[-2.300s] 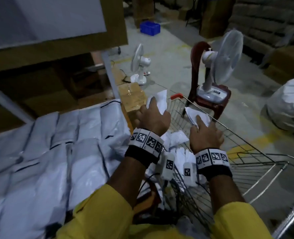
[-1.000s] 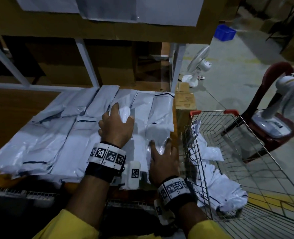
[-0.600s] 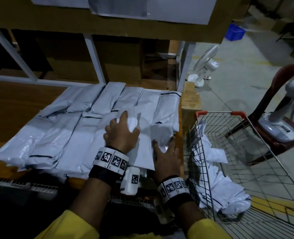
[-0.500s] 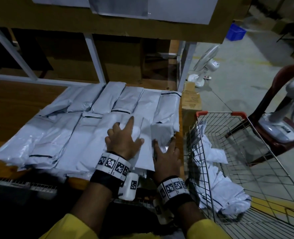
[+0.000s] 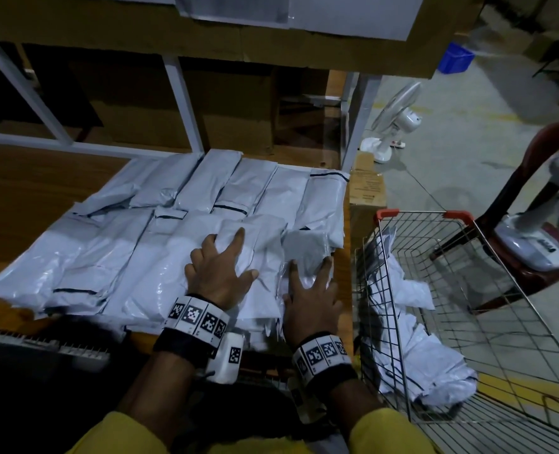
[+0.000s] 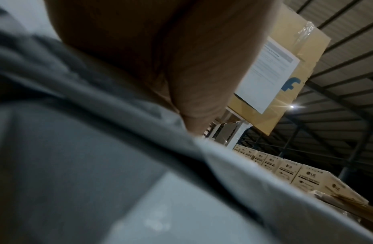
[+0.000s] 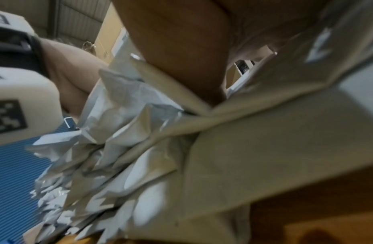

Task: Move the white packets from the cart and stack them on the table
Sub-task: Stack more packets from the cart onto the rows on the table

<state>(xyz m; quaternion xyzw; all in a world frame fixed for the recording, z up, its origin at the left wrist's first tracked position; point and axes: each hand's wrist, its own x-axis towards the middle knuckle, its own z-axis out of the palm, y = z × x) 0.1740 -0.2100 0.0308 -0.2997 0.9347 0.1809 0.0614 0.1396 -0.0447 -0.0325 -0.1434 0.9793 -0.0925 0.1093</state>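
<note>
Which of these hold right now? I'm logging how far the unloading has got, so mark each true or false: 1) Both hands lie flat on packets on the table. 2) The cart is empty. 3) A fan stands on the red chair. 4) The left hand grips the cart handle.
1) True: the left hand and right hand lie flat on the packets on the table.
2) False: the cart holds white packets.
3) True: a fan stands on the red chair.
4) False: it rests on table packets.
</note>
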